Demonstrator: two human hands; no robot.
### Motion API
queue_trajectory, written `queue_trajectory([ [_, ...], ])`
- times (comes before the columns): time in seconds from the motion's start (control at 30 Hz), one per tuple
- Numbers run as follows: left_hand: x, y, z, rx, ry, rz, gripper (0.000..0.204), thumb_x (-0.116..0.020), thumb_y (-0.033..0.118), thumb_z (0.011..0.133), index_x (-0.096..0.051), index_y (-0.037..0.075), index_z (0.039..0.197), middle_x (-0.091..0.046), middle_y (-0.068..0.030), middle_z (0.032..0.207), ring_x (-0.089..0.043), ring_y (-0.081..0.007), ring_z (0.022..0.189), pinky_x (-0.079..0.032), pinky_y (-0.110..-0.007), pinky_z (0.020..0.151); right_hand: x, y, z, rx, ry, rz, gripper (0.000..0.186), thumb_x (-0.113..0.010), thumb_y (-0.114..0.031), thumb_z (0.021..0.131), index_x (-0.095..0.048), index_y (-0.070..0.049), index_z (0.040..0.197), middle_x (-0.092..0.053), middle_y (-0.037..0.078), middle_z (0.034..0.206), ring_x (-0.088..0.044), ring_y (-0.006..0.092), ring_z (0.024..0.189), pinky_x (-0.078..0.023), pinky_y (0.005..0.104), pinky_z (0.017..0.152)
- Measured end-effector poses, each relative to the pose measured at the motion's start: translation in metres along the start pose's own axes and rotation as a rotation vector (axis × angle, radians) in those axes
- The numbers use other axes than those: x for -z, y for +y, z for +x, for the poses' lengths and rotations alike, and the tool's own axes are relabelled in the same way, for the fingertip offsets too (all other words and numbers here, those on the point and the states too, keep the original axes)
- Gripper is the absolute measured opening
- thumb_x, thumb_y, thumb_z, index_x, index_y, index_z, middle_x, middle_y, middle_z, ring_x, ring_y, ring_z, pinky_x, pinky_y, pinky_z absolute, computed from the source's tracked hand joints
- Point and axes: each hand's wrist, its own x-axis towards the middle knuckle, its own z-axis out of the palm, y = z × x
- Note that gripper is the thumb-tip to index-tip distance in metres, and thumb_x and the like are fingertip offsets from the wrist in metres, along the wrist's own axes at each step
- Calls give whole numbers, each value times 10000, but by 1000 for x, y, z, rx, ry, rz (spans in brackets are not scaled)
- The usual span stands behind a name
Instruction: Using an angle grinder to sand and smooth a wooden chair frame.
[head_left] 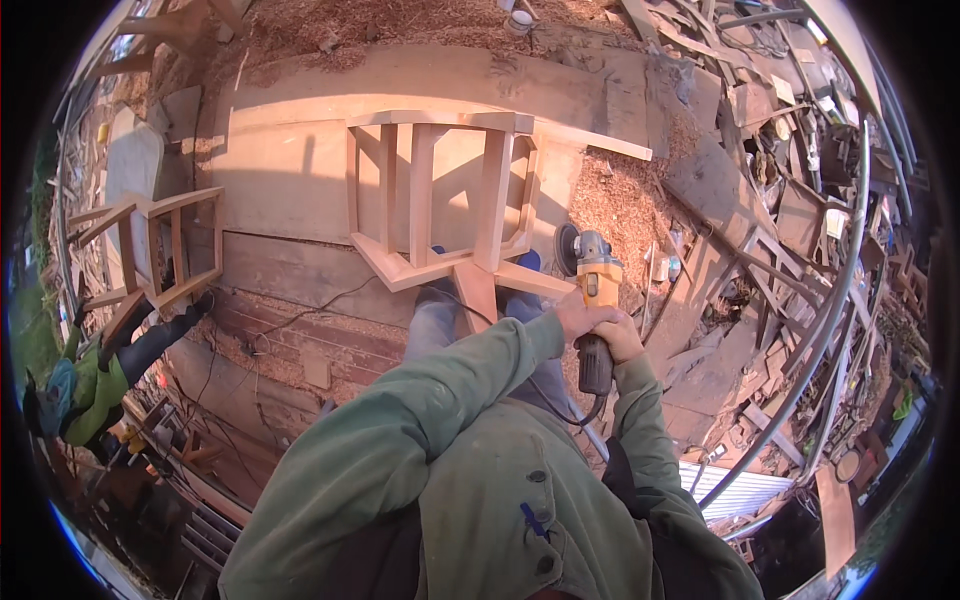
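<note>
Both my hands are closed on a yellow and grey angle grinder (pixel 600 287), just right of my body's middle. My left hand (pixel 574 316) reaches across and grips it near the yellow body, while my right hand (pixel 624 338) wraps it close to the black rear handle. Its round disc (pixel 567 249) points away from me, and a black cord loops from the handle's end. In front of me a bare wooden chair frame (pixel 492 195) lies tipped over on boards. One brown wooden piece (pixel 475 290) of it extends toward my legs.
Sawdust and shavings (pixel 625 205) cover the ground ahead. Scrap wood (pixel 790 200) is heaped along the right. A loose wooden strip (pixel 600 140) lies beyond the frame. At left stand another wooden frame (pixel 175 225) and a person in green (pixel 95 390). A cord (pixel 310 315) crosses the boards.
</note>
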Motion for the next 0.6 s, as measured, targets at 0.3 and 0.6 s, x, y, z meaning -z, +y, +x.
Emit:
queue_trajectory([
  [0.3, -16, 61, -52, -94, -12, -91, 365, -739, 239, 808, -631, -5, 1058, -676, -82, 968, -633, -146, 871, -521, -307, 785, -1, -2, -5, 12, -116, -4, 289, -594, -114, 795, -619, 52, 1030, -666, 138, 814, -669, 229, 648, -560, 331, 562],
  [0.6, -21, 52, -69, -192, 68, -206, 402, -717, 268, 855, -596, -4, 1126, -663, -83, 1007, -631, -151, 877, -523, -296, 797, -21, -15, -22, 52, -62, 46, 326, -613, -149, 796, -579, 44, 1057, -646, 140, 788, -656, 238, 620, -556, 335, 541],
])
